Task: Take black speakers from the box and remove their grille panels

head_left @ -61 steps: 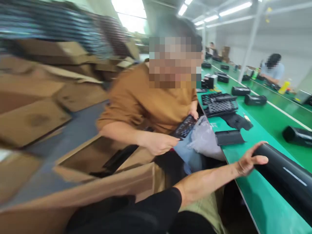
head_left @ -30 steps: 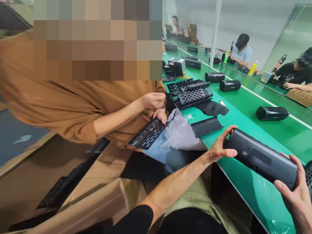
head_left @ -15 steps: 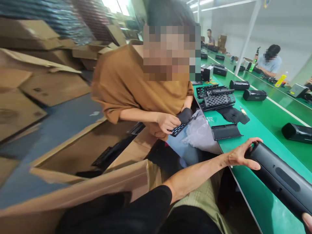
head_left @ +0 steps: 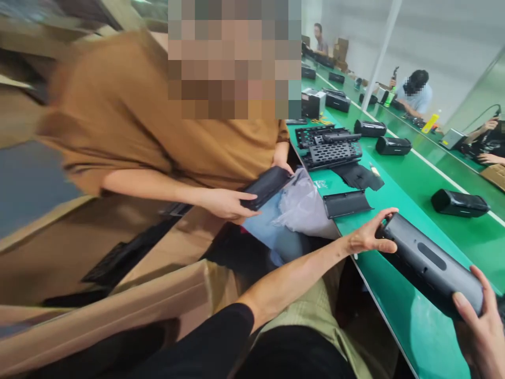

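Observation:
Over the green table, a long black speaker (head_left: 428,263) with rounded sides is held at a slant between my two hands. Its upper face carries a recessed oval strip and a few small holes. My left hand (head_left: 369,237) grips the far-left end, thumb on the near side and fingers over the end edge. At the opposite end my right hand (head_left: 481,316) is closed round the body, thumb and fingers on either side. A curved black shell (head_left: 347,204) lies on the table just beyond my left hand.
A co-worker in a brown top (head_left: 158,126) sits at my left, holding a black curved part (head_left: 268,187). Perforated black grilles (head_left: 333,153) and black cloth (head_left: 361,176) lie on the table. More speakers (head_left: 460,202) stand on the green belt. Cardboard boxes (head_left: 158,295) are at lower left.
My view has turned right and the speaker now shows whole, with my right hand fully around its near end. The co-worker has turned the part over and holds it in both hands.

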The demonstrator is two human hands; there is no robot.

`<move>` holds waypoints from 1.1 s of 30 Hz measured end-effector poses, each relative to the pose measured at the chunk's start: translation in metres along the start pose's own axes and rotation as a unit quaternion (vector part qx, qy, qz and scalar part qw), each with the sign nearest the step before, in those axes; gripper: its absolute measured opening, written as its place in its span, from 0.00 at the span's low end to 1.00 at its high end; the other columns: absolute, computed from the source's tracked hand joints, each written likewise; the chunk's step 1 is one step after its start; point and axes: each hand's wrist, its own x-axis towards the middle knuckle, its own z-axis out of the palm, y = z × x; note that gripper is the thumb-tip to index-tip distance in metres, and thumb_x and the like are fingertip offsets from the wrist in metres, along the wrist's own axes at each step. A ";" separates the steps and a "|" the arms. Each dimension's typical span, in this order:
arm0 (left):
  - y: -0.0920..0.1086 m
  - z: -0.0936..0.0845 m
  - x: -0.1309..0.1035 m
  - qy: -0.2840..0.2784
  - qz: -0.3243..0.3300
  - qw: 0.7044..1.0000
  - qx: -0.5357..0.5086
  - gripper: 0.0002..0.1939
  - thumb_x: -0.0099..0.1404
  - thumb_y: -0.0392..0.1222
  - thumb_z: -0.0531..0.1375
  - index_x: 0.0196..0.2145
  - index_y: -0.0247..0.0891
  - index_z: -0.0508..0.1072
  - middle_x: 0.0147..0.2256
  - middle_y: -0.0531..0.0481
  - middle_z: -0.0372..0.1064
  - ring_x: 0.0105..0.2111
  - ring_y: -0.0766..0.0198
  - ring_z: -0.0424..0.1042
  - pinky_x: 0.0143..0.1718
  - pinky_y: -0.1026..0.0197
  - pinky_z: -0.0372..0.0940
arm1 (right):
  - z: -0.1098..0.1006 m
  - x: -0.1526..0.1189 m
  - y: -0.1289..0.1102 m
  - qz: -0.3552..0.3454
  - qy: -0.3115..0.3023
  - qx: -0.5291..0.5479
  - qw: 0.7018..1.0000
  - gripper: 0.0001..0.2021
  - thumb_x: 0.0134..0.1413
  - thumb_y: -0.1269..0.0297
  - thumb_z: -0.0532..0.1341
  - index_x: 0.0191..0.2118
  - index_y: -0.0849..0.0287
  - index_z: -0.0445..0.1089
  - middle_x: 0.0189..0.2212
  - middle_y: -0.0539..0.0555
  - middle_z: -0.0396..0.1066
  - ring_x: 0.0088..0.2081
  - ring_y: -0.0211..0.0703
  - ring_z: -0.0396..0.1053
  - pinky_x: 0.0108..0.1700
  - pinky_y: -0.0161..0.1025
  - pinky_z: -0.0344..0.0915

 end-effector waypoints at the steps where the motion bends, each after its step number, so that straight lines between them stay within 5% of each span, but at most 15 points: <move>1: -0.004 -0.003 0.002 -0.016 -0.002 1.000 0.010 0.69 0.43 0.64 0.83 0.76 0.48 0.60 0.66 0.41 0.64 0.60 0.45 0.69 0.65 0.47 0.66 | 0.002 -0.001 -0.006 0.009 -0.003 0.027 1.000 0.57 0.48 0.26 0.71 0.77 0.52 0.60 0.63 0.64 0.68 0.55 0.68 0.73 0.55 0.62 0.74; 6: -0.026 0.002 0.006 0.054 0.001 0.998 -0.017 0.69 0.40 0.65 0.84 0.75 0.43 0.64 0.61 0.41 0.69 0.62 0.42 0.68 0.69 0.43 0.61 | 0.000 -0.001 -0.027 0.079 -0.034 0.148 0.985 0.52 0.54 0.32 0.72 0.77 0.49 0.59 0.63 0.60 0.72 0.59 0.61 0.73 0.62 0.52 0.72; 10: -0.028 0.015 0.002 0.061 -0.094 0.988 -0.106 0.68 0.40 0.63 0.84 0.73 0.45 0.64 0.57 0.44 0.70 0.58 0.48 0.71 0.67 0.43 0.64 | -0.014 0.026 -0.044 0.192 -0.084 0.110 0.972 0.50 0.54 0.25 0.69 0.76 0.44 0.61 0.65 0.57 0.71 0.51 0.57 0.77 0.39 0.44 0.79; 14: -0.013 0.023 -0.004 0.027 -0.188 0.968 -0.166 0.68 0.39 0.55 0.84 0.73 0.53 0.57 0.55 0.47 0.68 0.41 0.58 0.78 0.42 0.51 0.78 | -0.028 0.062 -0.054 0.223 -0.155 0.011 0.962 0.55 0.54 0.17 0.61 0.78 0.48 0.59 0.59 0.61 0.76 0.38 0.59 0.78 0.32 0.54 0.78; 17: -0.003 0.029 -0.005 0.068 -0.218 0.958 -0.173 0.55 0.44 0.60 0.80 0.65 0.49 0.61 0.48 0.49 0.70 0.32 0.64 0.75 0.25 0.64 0.71 | -0.031 0.079 -0.055 0.118 -0.140 -0.077 0.980 0.58 0.54 0.16 0.59 0.79 0.52 0.57 0.67 0.64 0.70 0.56 0.69 0.76 0.52 0.68 0.77; 19: 0.002 0.034 -0.004 0.105 -0.227 0.954 -0.166 0.52 0.45 0.61 0.78 0.62 0.47 0.61 0.45 0.50 0.71 0.30 0.66 0.73 0.21 0.68 0.67 | -0.025 0.082 -0.057 -0.054 -0.126 -0.156 0.978 0.59 0.48 0.22 0.69 0.77 0.53 0.60 0.73 0.65 0.61 0.71 0.74 0.62 0.71 0.72 0.61; 20: 0.004 0.036 -0.003 0.115 -0.233 0.953 -0.157 0.52 0.45 0.61 0.78 0.61 0.47 0.61 0.43 0.51 0.71 0.29 0.66 0.72 0.19 0.68 0.66 | -0.019 0.081 -0.058 -0.178 -0.135 -0.215 0.951 0.57 0.48 0.28 0.74 0.77 0.52 0.61 0.76 0.65 0.57 0.75 0.75 0.54 0.75 0.73 0.51; 22: 0.005 0.039 0.000 0.114 -0.247 0.952 -0.137 0.52 0.46 0.62 0.76 0.63 0.47 0.61 0.40 0.52 0.70 0.28 0.65 0.71 0.18 0.69 0.65 | -0.003 0.074 -0.062 -0.410 -0.183 -0.337 0.828 0.49 0.53 0.48 0.77 0.78 0.48 0.60 0.77 0.65 0.55 0.76 0.80 0.50 0.74 0.81 0.45; 23: 0.005 0.039 0.002 0.104 -0.254 0.953 -0.132 0.53 0.47 0.63 0.76 0.64 0.46 0.61 0.39 0.51 0.71 0.29 0.64 0.71 0.19 0.68 0.65 | 0.005 0.070 -0.063 -0.461 -0.198 -0.371 0.781 0.50 0.54 0.59 0.74 0.80 0.47 0.55 0.76 0.66 0.56 0.75 0.81 0.54 0.71 0.83 0.48; 25: 0.005 0.039 0.006 0.081 -0.260 0.953 -0.132 0.58 0.48 0.67 0.76 0.69 0.46 0.58 0.45 0.45 0.73 0.34 0.59 0.75 0.22 0.65 0.69 | 0.015 0.069 -0.064 -0.492 -0.213 -0.396 0.746 0.53 0.52 0.70 0.69 0.82 0.45 0.49 0.72 0.67 0.62 0.69 0.76 0.64 0.67 0.77 0.60; 27: 0.007 0.039 0.009 0.066 -0.256 0.954 -0.141 0.68 0.47 0.73 0.75 0.76 0.47 0.50 0.60 0.33 0.70 0.45 0.49 0.78 0.30 0.55 0.77 | 0.012 0.080 -0.061 -0.480 -0.208 -0.395 0.756 0.53 0.52 0.68 0.66 0.82 0.44 0.48 0.69 0.64 0.66 0.64 0.68 0.70 0.62 0.66 0.69; 29: 0.017 0.043 0.006 0.056 -0.223 0.962 -0.147 0.74 0.47 0.80 0.72 0.80 0.49 0.45 0.75 0.28 0.54 0.60 0.39 0.74 0.49 0.42 0.79 | -0.009 0.107 -0.058 -0.400 -0.169 -0.384 0.815 0.48 0.56 0.58 0.67 0.81 0.44 0.50 0.68 0.61 0.68 0.63 0.64 0.72 0.61 0.61 0.72; 31: 0.036 0.049 -0.007 0.026 -0.140 0.978 -0.154 0.66 0.54 0.83 0.67 0.80 0.49 0.52 0.79 0.33 0.47 0.70 0.36 0.65 0.66 0.35 0.69 | -0.043 0.144 -0.058 -0.234 -0.079 -0.344 0.906 0.50 0.56 0.40 0.69 0.79 0.51 0.56 0.65 0.63 0.70 0.61 0.66 0.74 0.62 0.62 0.71; 33: 0.058 0.055 -0.030 -0.017 -0.037 0.988 -0.151 0.53 0.63 0.82 0.59 0.75 0.50 0.65 0.77 0.39 0.57 0.73 0.39 0.63 0.72 0.36 0.62 | -0.076 0.180 -0.064 -0.130 0.015 -0.321 0.938 0.65 0.48 0.25 0.68 0.78 0.70 0.53 0.60 0.76 0.71 0.57 0.77 0.74 0.60 0.70 0.71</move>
